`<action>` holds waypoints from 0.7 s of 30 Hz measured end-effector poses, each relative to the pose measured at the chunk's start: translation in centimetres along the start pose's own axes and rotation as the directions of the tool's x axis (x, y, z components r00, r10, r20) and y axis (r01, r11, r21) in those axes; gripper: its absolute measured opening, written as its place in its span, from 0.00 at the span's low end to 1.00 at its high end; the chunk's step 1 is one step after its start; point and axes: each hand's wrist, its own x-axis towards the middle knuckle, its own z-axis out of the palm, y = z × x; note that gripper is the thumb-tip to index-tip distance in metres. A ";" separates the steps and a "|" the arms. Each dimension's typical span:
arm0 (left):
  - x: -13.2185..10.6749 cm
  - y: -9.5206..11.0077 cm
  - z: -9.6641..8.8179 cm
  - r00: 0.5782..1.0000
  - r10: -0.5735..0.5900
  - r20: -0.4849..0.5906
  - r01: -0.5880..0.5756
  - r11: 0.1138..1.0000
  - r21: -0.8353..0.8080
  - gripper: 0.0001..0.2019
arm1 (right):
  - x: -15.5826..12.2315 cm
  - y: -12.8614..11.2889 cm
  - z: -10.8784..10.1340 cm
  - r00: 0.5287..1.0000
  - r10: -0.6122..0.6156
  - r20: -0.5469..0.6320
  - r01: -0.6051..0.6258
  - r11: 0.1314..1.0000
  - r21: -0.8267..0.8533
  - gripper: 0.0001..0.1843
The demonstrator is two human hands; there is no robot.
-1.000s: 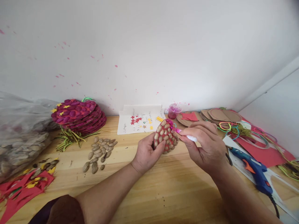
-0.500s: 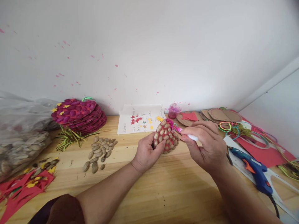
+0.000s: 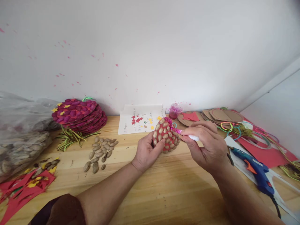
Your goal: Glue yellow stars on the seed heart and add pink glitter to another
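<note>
My left hand (image 3: 147,153) grips a small red disc covered with peanut shells (image 3: 166,135), held upright above the wooden table (image 3: 150,190). My right hand (image 3: 206,147) pinches a pink-tipped white brush (image 3: 187,135) with its tip against the disc's right edge. Part of the disc's top is painted magenta. A green loop shows behind the disc's top.
A stack of painted magenta discs (image 3: 78,114) and loose peanut shells (image 3: 99,153) lie at the left, beside a plastic bag of shells (image 3: 18,137). A paper with stars (image 3: 140,120) and a pink paint cup (image 3: 174,111) stand behind. A blue glue gun (image 3: 254,170), cardboard discs (image 3: 220,115) and red scraps are at the right.
The disc has shifted slightly up and left in my left hand, and the brush tip now sits at its right edge. The hands otherwise stay in place.
</note>
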 end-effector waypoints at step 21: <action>0.2 -0.3 -0.1 1.000 0.013 -0.004 -0.013 1.000 0.000 0.10 | 0.1 -0.1 0.1 0.999 -0.018 0.034 0.017 1.000 0.011 0.03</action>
